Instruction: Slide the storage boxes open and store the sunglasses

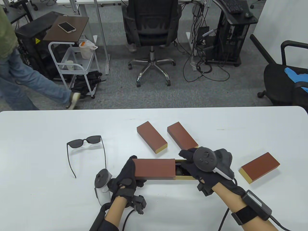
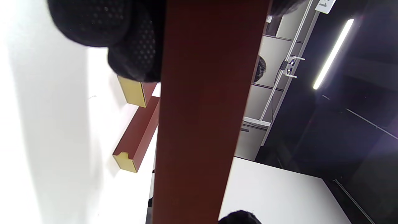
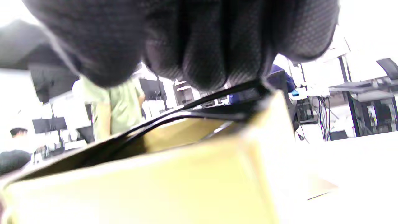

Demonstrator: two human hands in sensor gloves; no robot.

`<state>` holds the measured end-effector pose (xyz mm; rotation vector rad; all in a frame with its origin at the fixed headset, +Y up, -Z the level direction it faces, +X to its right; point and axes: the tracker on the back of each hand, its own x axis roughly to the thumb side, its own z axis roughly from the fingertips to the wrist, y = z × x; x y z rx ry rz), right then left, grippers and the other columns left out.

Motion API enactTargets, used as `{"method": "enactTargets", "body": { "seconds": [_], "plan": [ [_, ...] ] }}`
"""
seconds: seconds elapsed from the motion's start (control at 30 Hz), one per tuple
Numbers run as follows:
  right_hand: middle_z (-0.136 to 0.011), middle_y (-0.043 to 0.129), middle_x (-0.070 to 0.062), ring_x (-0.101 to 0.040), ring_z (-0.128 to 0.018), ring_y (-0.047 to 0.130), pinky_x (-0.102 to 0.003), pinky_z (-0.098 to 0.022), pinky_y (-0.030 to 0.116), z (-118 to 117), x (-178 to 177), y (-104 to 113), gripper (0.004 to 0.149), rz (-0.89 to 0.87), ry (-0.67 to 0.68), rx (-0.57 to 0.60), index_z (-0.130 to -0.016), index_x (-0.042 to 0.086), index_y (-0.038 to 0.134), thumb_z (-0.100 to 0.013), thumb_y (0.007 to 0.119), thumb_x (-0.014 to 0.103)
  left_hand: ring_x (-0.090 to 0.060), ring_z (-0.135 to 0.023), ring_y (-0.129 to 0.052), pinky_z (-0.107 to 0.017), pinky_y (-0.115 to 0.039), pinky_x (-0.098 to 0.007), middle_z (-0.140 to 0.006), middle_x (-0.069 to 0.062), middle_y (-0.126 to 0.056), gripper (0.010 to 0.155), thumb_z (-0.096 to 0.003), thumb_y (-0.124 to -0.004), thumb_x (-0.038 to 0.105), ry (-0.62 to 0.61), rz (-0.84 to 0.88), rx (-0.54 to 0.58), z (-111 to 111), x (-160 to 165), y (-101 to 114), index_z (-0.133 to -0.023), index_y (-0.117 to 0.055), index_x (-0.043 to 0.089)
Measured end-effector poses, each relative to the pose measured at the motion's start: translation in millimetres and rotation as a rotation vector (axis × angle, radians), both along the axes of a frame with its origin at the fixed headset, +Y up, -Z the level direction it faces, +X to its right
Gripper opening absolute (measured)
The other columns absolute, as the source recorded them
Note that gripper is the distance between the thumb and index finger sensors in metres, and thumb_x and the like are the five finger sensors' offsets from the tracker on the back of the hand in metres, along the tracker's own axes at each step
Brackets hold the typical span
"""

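My left hand [image 1: 127, 178] grips the red-brown sleeve [image 1: 154, 168] of a storage box near the table's front middle; the sleeve fills the left wrist view [image 2: 205, 118]. The gold inner tray [image 1: 184, 177] is slid out to the right. My right hand [image 1: 192, 161] rests on the open tray, its fingers pressing a pair of black sunglasses [image 3: 199, 110] into it; the gold tray wall [image 3: 155, 183] shows in the right wrist view. A second pair of black sunglasses [image 1: 84, 142] lies unfolded on the table to the left.
Three closed red-brown boxes with gold ends lie on the white table [image 1: 36, 156]: two behind the open box [image 1: 151, 136] [image 1: 182, 138] and one at the right [image 1: 259, 167]. An office chair [image 1: 151, 31] and a cart [image 1: 72, 60] stand beyond the far edge.
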<state>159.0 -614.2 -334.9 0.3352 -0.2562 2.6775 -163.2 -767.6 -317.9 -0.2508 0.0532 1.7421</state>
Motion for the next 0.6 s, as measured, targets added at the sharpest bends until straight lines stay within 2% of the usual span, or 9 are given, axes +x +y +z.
{"method": "enactTargets", "body": {
  "seconds": [0.07,0.13,0.23,0.3,0.37,0.4,0.5,0.6],
  "plan": [
    [-0.094,0.074,-0.011,-0.038,-0.082,0.075,-0.051,-0.058,0.071,-5,16,-11,0.068,-0.11,-0.073,-0.09,-0.087,0.029,0.071,-0.027,0.083,0.058,-0.024,-0.055,-0.094,-0.04,-0.081,-0.044,-0.084,-0.011,-0.085,0.073,-0.0517,-0.052,0.061,0.012,-0.002,0.002,0,-2,0,-0.113,-0.041,0.023],
    [-0.101,0.061,-0.015,-0.043,-0.084,0.072,-0.051,-0.055,0.075,-9,31,-28,0.078,-0.257,-0.123,-0.193,-0.093,0.028,0.06,-0.027,0.078,0.065,-0.024,-0.055,-0.094,-0.04,-0.081,-0.044,-0.084,-0.011,-0.084,0.073,-0.0516,-0.052,0.061,0.018,0.002,0.007,0,-3,0,-0.113,-0.041,0.023],
    [-0.1,0.058,-0.02,-0.048,-0.076,0.08,-0.052,-0.047,0.08,-12,46,-58,0.079,-0.572,-0.141,-0.358,-0.094,0.027,0.058,-0.029,0.073,0.068,-0.024,-0.055,-0.094,-0.041,-0.08,-0.044,-0.085,-0.01,-0.084,0.073,-0.0515,-0.051,0.061,0.017,0.006,0.011,0,-3,1,-0.113,-0.04,0.024],
    [-0.1,0.056,-0.023,-0.048,-0.072,0.084,-0.05,-0.043,0.083,-14,51,-80,0.077,-0.848,-0.07,-0.484,-0.095,0.027,0.057,-0.031,0.071,0.067,-0.024,-0.056,-0.093,-0.041,-0.08,-0.044,-0.085,-0.01,-0.083,0.073,-0.0516,-0.051,0.06,0.016,0.006,0.017,0,-2,1,-0.114,-0.039,0.024],
    [-0.099,0.058,-0.024,-0.049,-0.069,0.085,-0.051,-0.041,0.082,-13,52,-89,0.072,-0.976,-0.076,-0.518,-0.094,0.025,0.061,-0.034,0.072,0.064,-0.024,-0.056,-0.093,-0.041,-0.08,-0.044,-0.086,-0.01,-0.083,0.073,-0.0514,-0.051,0.06,0.011,0.003,0.022,1,0,1,-0.114,-0.039,0.024],
    [-0.097,0.064,-0.023,-0.046,-0.065,0.089,-0.049,-0.037,0.084,-13,52,-92,0.071,-0.996,-0.075,-0.527,-0.092,0.024,0.065,-0.034,0.072,0.064,-0.024,-0.056,-0.093,-0.041,-0.08,-0.044,-0.086,-0.01,-0.083,0.073,-0.0514,-0.051,0.06,0.009,0.0,0.025,1,1,1,-0.114,-0.039,0.024],
    [-0.096,0.067,-0.019,-0.035,-0.062,0.092,-0.04,-0.035,0.086,-12,52,-99,0.063,-0.991,-0.006,-0.516,-0.09,0.028,0.067,-0.037,0.07,0.062,-0.024,-0.056,-0.093,-0.041,-0.08,-0.044,-0.085,-0.01,-0.083,0.073,-0.0512,-0.05,0.06,0.003,0.009,0.03,1,2,1,-0.114,-0.039,0.024],
    [-0.095,0.068,-0.018,-0.035,-0.063,0.091,-0.04,-0.037,0.085,-9,51,-105,0.062,-1.049,0.009,-0.481,-0.09,0.029,0.067,-0.037,0.07,0.061,-0.024,-0.056,-0.093,-0.041,-0.08,-0.044,-0.086,-0.01,-0.083,0.073,-0.0512,-0.05,0.06,0.001,0.004,0.035,1,3,1,-0.114,-0.039,0.024]
  ]
}}
